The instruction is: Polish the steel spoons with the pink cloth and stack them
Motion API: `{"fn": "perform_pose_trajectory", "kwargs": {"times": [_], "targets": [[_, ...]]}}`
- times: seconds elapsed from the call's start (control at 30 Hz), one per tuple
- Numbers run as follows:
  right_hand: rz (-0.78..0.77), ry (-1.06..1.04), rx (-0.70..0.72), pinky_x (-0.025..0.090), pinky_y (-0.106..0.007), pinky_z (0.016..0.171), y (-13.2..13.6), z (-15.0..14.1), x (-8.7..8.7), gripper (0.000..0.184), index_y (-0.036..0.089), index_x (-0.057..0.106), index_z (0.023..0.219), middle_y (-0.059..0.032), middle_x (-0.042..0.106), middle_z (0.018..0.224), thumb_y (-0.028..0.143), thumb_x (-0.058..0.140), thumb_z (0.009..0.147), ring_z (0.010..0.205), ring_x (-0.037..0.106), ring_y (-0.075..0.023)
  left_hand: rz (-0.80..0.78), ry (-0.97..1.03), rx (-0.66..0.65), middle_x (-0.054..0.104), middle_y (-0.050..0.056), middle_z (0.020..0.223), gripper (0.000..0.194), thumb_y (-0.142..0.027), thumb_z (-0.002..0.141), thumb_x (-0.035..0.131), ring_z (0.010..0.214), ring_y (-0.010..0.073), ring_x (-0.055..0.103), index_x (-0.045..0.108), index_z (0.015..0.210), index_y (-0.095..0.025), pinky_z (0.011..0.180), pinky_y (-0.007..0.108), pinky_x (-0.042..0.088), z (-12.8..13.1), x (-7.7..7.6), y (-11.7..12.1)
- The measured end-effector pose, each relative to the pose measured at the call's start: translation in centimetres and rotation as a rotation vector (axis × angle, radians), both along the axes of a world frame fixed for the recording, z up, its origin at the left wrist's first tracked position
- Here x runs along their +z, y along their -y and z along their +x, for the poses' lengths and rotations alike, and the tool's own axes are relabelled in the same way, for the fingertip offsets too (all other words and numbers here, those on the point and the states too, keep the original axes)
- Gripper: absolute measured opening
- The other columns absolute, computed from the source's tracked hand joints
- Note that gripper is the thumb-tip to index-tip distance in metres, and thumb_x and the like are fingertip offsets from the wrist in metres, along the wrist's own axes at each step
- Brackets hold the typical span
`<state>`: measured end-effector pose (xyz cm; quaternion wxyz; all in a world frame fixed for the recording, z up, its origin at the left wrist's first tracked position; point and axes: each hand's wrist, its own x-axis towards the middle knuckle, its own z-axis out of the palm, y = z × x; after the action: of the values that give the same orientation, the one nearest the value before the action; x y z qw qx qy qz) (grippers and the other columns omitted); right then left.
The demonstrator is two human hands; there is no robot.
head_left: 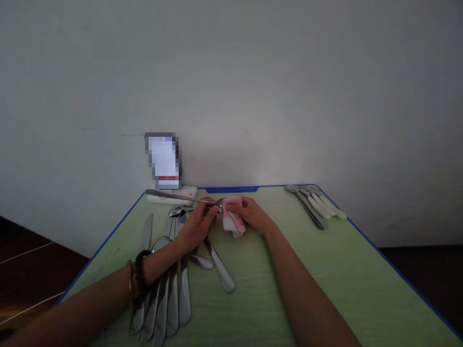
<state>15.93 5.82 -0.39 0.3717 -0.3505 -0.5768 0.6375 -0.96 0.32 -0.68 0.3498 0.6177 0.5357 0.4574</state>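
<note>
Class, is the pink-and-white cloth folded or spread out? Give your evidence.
Folded: the cloth is gathered into a small bundle in the right hand, its layers overlapping.

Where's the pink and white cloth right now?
In the head view, the cloth is near the middle, in the right hand, wrapped around the end of the utensil that the left hand holds.

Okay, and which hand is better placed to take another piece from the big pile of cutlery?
Left, I'd say. The left hand is nearer the pile, its forearm over it, though it must first let go of the utensil. The right hand is farther off and holds the cloth.
</note>
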Motion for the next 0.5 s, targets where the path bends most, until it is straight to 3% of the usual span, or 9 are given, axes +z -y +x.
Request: {"fn": "perform_pose_trajectory", "kwargs": {"times": [0.23, 0.5], "targets": [[-0.007, -0.034, 0.036, 0.043, -0.026, 0.069, -0.01, 0.19, 0.19, 0.026, 0.015, 0.067, 0.079, -0.001, 0.067, 0.076, 0.032, 0.072, 0.061, 0.068, 0.056, -0.0123, 0.021, -0.016, -0.022, 0.053, -0.004, 0.066, 0.021, -0.036, 0.088, 0.044, 0.052, 0.0119, 0.049, 0.048, 0.099, -0.019, 0.048, 0.023, 0.037, -0.19, -0.25, -0.03], [0.003, 0.002, 0.033, 0.044, -0.027, 0.069, -0.1, 0.12, 0.05, 0.025, 0.015, 0.066, 0.08, -0.0018, 0.067, 0.079, 0.033, 0.071, 0.063, 0.069, 0.056, -0.013, -0.024, 0.033, -0.01, 0.051, -0.005, 0.062, 0.025, -0.039, 0.091, 0.04, 0.04, 0.0077, 0.039, 0.048, 0.103, -0.019, 0.038, 0.019, 0.031, 0.03, 0.14, 0.25]]}}
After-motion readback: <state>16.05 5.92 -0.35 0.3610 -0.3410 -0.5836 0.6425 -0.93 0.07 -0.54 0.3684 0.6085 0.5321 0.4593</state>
